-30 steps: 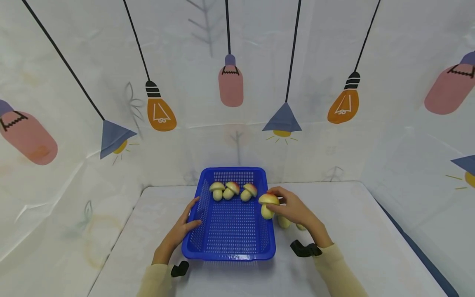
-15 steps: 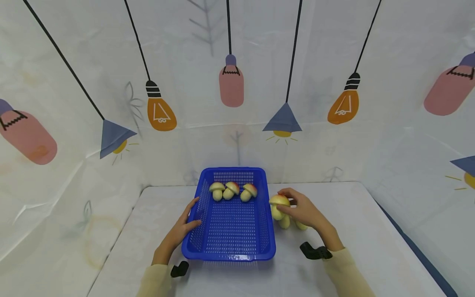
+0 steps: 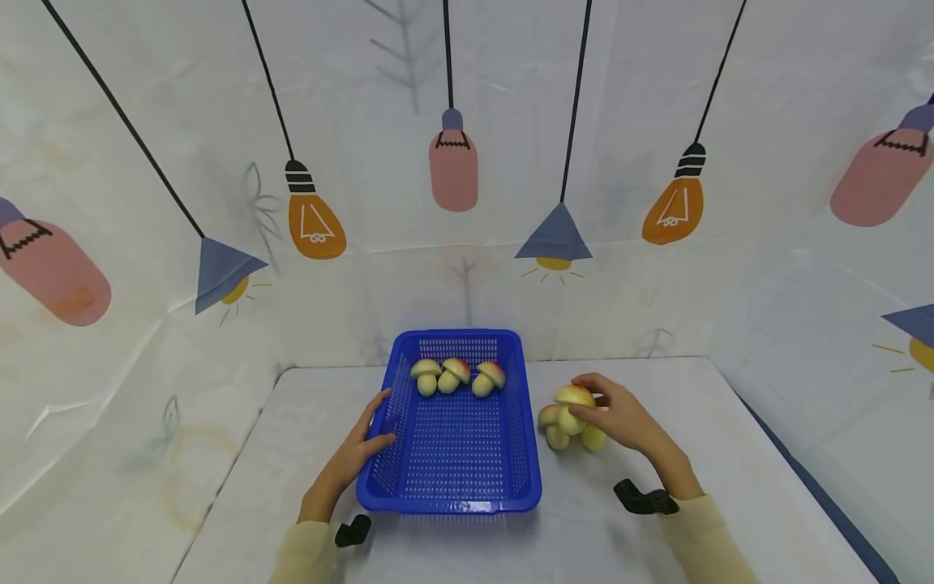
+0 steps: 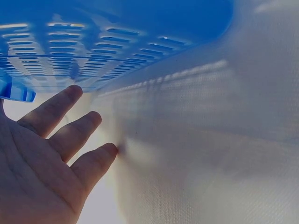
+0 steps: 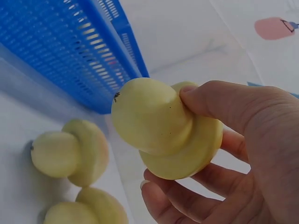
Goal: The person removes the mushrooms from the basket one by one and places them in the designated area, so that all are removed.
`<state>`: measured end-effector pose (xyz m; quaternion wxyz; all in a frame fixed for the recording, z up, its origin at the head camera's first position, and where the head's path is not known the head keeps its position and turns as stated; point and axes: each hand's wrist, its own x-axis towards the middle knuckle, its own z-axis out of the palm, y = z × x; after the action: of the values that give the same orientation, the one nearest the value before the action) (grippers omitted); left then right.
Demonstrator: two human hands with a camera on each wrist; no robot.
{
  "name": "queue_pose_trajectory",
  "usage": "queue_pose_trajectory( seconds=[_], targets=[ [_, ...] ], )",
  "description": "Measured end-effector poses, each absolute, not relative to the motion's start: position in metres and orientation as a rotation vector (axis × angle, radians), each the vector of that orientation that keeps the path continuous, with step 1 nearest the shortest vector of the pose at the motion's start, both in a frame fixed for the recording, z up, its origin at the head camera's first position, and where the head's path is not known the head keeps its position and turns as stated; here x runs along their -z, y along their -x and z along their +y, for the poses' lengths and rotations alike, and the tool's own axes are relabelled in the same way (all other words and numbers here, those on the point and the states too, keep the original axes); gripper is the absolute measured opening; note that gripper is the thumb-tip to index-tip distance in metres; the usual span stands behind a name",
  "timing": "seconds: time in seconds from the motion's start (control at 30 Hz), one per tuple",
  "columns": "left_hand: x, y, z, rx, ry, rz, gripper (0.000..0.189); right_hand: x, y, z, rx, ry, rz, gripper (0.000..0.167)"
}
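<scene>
My right hand (image 3: 623, 416) pinches a toy mushroom (image 3: 573, 409), pale yellow with a reddish tinge on its cap, to the right of the blue basket (image 3: 452, 504). The right wrist view shows the thumb against this mushroom (image 5: 152, 114) and the other fingers around its cap. Two more mushrooms (image 5: 56, 154) lie below it on the table; the held one partly hides them in the head view. Against the basket's left side rests my left hand (image 3: 356, 444), with its thumb over the rim. Three of its fingers (image 4: 74, 133) stretch out straight alongside the basket wall.
Three similar mushrooms (image 3: 456, 375) sit in a row at the far end inside the basket. The white table (image 3: 657, 519) meets a pale backdrop (image 3: 627, 308) printed with hanging lamps, close behind the basket.
My right hand has carried the mushroom rightward, from above the basket's right rim to over the mushrooms on the table. My left hand and the basket have stayed in place.
</scene>
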<state>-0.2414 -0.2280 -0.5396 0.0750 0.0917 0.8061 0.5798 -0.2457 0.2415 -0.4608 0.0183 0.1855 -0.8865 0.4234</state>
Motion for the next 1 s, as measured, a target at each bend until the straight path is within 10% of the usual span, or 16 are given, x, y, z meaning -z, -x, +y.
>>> queue_pose_trajectory(
  seconds=[1.0],
  targets=[
    [0.54,0.243,-0.228,-1.73,-0.31,2.432,0.078,0.474,0.233,0.316,-1.157,-0.363,-2.825,0.051]
  ],
)
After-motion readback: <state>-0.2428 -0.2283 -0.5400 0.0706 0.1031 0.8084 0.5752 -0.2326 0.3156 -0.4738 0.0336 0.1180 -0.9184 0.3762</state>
